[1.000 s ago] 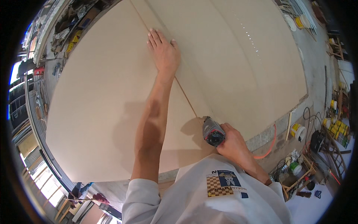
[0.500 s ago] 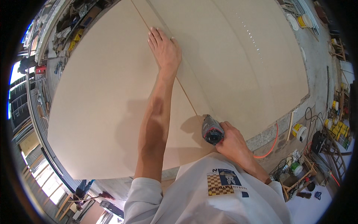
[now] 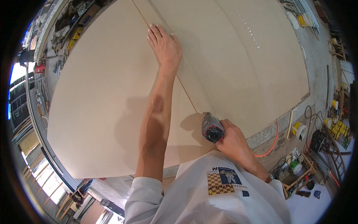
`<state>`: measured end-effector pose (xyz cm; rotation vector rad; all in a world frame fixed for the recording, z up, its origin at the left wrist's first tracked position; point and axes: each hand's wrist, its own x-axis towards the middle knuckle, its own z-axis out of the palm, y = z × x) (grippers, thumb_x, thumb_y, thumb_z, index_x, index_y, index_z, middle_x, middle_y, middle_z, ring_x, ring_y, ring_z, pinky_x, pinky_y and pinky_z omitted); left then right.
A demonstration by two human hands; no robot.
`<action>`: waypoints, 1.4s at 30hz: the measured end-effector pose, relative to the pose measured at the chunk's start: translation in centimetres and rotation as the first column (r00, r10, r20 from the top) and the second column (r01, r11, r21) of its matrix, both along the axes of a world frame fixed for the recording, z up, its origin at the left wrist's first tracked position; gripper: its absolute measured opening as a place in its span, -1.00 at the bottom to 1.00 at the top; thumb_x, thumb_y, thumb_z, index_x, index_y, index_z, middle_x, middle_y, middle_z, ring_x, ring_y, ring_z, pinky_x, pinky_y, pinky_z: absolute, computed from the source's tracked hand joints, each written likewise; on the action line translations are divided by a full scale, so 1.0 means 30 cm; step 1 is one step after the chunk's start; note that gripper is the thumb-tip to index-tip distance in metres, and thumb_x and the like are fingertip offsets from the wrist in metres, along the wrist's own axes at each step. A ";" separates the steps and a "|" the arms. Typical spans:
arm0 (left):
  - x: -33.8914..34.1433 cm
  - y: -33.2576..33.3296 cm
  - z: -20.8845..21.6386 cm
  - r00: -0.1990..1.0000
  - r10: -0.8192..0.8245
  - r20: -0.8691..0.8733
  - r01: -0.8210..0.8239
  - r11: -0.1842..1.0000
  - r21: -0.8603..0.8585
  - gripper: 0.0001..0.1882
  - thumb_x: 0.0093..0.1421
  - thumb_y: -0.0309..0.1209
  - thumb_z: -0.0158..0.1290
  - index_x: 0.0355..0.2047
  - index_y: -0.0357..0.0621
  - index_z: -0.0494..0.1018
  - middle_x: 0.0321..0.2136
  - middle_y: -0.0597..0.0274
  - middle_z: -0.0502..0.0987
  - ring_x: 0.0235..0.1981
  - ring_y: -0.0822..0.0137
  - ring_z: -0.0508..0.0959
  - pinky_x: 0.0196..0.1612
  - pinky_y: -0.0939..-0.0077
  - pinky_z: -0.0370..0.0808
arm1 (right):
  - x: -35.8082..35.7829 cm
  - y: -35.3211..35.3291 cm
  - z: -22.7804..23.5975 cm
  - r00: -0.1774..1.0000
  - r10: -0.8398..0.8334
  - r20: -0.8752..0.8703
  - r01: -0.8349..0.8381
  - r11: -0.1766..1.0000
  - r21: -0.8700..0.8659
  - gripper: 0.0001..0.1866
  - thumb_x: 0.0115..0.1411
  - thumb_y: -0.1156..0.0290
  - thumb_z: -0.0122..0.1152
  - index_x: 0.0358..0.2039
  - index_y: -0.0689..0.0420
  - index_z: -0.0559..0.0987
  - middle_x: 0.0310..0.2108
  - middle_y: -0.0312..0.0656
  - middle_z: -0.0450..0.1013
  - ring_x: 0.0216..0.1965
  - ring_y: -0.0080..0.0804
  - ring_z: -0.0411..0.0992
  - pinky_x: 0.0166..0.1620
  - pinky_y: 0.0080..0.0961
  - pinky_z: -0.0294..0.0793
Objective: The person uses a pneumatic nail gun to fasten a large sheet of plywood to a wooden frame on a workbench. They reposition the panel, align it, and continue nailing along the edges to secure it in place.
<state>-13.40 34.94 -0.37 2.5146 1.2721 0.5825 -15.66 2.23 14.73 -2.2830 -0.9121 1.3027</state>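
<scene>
A large pale board [image 3: 100, 86] spreads out below me, with a thin brown line [image 3: 186, 92] running slantwise across it. My left hand [image 3: 166, 46] lies flat on the board over this line, fingers stretched forward and holding nothing. Closer to my body, my right hand [image 3: 235, 140] is wrapped round the handle of a nail gun [image 3: 212, 128], grey with a black round cap and red trim. Its front end is down at the line near the board's near edge; whether it touches cannot be seen. The fingers round the handle are partly hidden.
An orange hose [image 3: 275, 142] curves past the board's right edge. Buckets [image 3: 299, 130], cables and a wooden tool crate [image 3: 296, 181] stand on the floor at right. Clutter and materials [image 3: 69, 35] line the far left. A row of bright spots [image 3: 251, 34] shows on the board.
Both hands keep nearly the same places. The nail gun and right hand have shifted very slightly away from my body.
</scene>
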 end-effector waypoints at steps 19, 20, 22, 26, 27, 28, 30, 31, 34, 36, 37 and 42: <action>-0.044 0.090 0.032 0.985 -0.099 -0.138 0.110 0.991 0.072 -0.41 0.43 -0.33 -0.15 0.36 -0.46 0.11 0.40 -0.19 0.17 0.44 -0.08 0.13 0.49 0.01 -0.02 | 0.007 0.018 0.034 0.996 -0.066 -0.059 0.063 0.997 -0.049 -0.59 -0.03 0.46 0.28 -0.14 0.34 0.53 -0.22 0.27 0.54 -0.15 0.28 0.51 -0.07 0.03 0.50; -0.041 0.105 0.037 0.990 -0.091 -0.110 0.099 0.993 0.069 -0.45 0.43 -0.35 -0.15 0.33 -0.45 0.15 0.40 -0.18 0.17 0.45 -0.08 0.12 0.49 0.03 -0.02 | 0.001 0.020 0.035 0.997 -0.068 -0.042 0.066 0.997 -0.042 -0.64 -0.02 0.46 0.27 -0.18 0.32 0.53 -0.26 0.26 0.54 -0.16 0.30 0.51 -0.10 0.02 0.50; -0.021 0.133 0.045 0.995 -0.079 -0.057 0.082 0.995 0.062 -0.52 0.42 -0.40 -0.15 0.27 -0.43 0.22 0.40 -0.16 0.17 0.46 -0.08 0.08 0.50 0.05 -0.01 | -0.009 0.025 0.034 0.997 -0.075 -0.011 0.075 0.997 -0.027 -0.74 0.01 0.47 0.25 -0.26 0.29 0.54 -0.34 0.24 0.55 -0.19 0.32 0.50 -0.15 -0.02 0.50; 0.008 0.219 0.037 0.995 -0.063 0.073 0.057 0.995 0.084 -0.49 0.38 -0.44 -0.15 0.29 -0.42 0.19 0.39 -0.13 0.19 0.45 -0.06 0.10 0.47 0.07 0.03 | -0.022 0.005 0.015 0.998 -0.057 0.035 0.058 0.998 -0.013 -0.75 -0.02 0.49 0.25 -0.28 0.29 0.55 -0.36 0.24 0.54 -0.20 0.33 0.49 -0.17 -0.02 0.50; 0.010 0.245 0.041 0.996 -0.071 0.050 0.065 0.992 0.111 -0.48 0.37 -0.44 -0.15 0.30 -0.41 0.19 0.39 -0.12 0.19 0.45 -0.05 0.11 0.46 0.07 0.05 | -0.022 0.005 0.016 0.998 -0.059 0.035 0.059 0.998 -0.007 -0.75 -0.02 0.50 0.25 -0.29 0.29 0.54 -0.36 0.25 0.54 -0.20 0.34 0.49 -0.17 -0.03 0.50; 0.015 0.267 0.044 0.997 -0.076 0.026 0.072 0.988 0.138 -0.46 0.35 -0.44 -0.15 0.31 -0.41 0.19 0.39 -0.12 0.20 0.45 -0.04 0.11 0.44 0.08 0.06 | -0.022 0.006 0.017 0.998 -0.060 0.034 0.060 0.998 -0.001 -0.75 -0.03 0.51 0.26 -0.29 0.29 0.54 -0.36 0.25 0.54 -0.19 0.34 0.48 -0.18 -0.03 0.50; 0.023 0.273 0.032 0.996 -0.089 0.012 0.086 0.983 0.160 -0.45 0.36 -0.42 -0.16 0.32 -0.40 0.18 0.39 -0.10 0.21 0.45 -0.04 0.12 0.44 0.07 0.08 | -0.015 0.017 0.028 0.997 -0.075 0.002 0.075 0.996 -0.038 -0.68 -0.03 0.49 0.28 -0.22 0.32 0.56 -0.37 0.27 0.54 -0.21 0.32 0.51 -0.17 -0.03 0.52; 0.018 0.267 0.023 0.996 -0.094 0.004 0.092 0.981 0.172 -0.44 0.36 -0.41 -0.17 0.33 -0.39 0.18 0.39 -0.10 0.21 0.44 -0.04 0.13 0.43 0.06 0.08 | -0.015 0.017 0.029 0.997 -0.082 -0.014 0.081 0.995 -0.056 -0.64 -0.02 0.47 0.28 -0.18 0.34 0.56 -0.37 0.27 0.54 -0.22 0.31 0.52 -0.16 -0.03 0.54; 0.022 0.289 0.019 0.996 -0.083 -0.015 0.084 0.988 0.130 -0.44 0.36 -0.38 -0.16 0.32 -0.39 0.19 0.39 -0.12 0.20 0.44 -0.04 0.13 0.43 0.04 0.07 | 0.013 -0.006 0.032 0.979 -0.127 -0.157 0.143 0.986 0.091 -0.70 0.06 0.41 0.36 -0.21 0.28 0.58 -0.49 0.08 0.56 -0.42 0.06 0.58 -0.31 -0.20 0.54; 0.024 0.293 0.007 0.995 -0.094 -0.040 0.100 0.979 0.176 -0.41 0.34 -0.37 -0.12 0.32 -0.39 0.18 0.39 -0.17 0.18 0.45 -0.07 0.11 0.43 0.03 0.07 | 0.071 -0.048 -0.006 0.899 -0.283 -0.334 0.285 0.957 -0.045 -0.73 0.11 0.36 0.38 -0.24 0.23 0.59 -0.53 -0.11 0.54 -0.52 -0.22 0.53 -0.39 -0.33 0.49; 0.024 0.304 0.003 0.994 -0.094 -0.052 0.103 0.975 0.199 -0.40 0.32 -0.36 -0.10 0.32 -0.40 0.18 0.40 -0.19 0.17 0.45 -0.09 0.11 0.42 0.02 0.06 | 0.098 -0.042 -0.017 0.839 -0.358 -0.409 0.339 0.933 -0.121 -0.75 0.14 0.34 0.39 -0.25 0.21 0.59 -0.56 -0.20 0.53 -0.57 -0.36 0.50 -0.44 -0.39 0.47; 0.013 0.295 -0.008 0.996 -0.084 -0.003 0.083 0.985 0.154 -0.39 0.32 -0.37 -0.12 0.33 -0.42 0.16 0.40 -0.22 0.15 0.45 -0.10 0.10 0.45 -0.01 0.03 | 0.358 0.292 0.045 0.823 -0.346 -0.451 0.387 0.922 0.000 -0.69 0.13 0.30 0.41 -0.19 0.19 0.58 -0.39 -0.25 0.59 -0.65 -0.57 0.36 -0.54 -0.54 0.37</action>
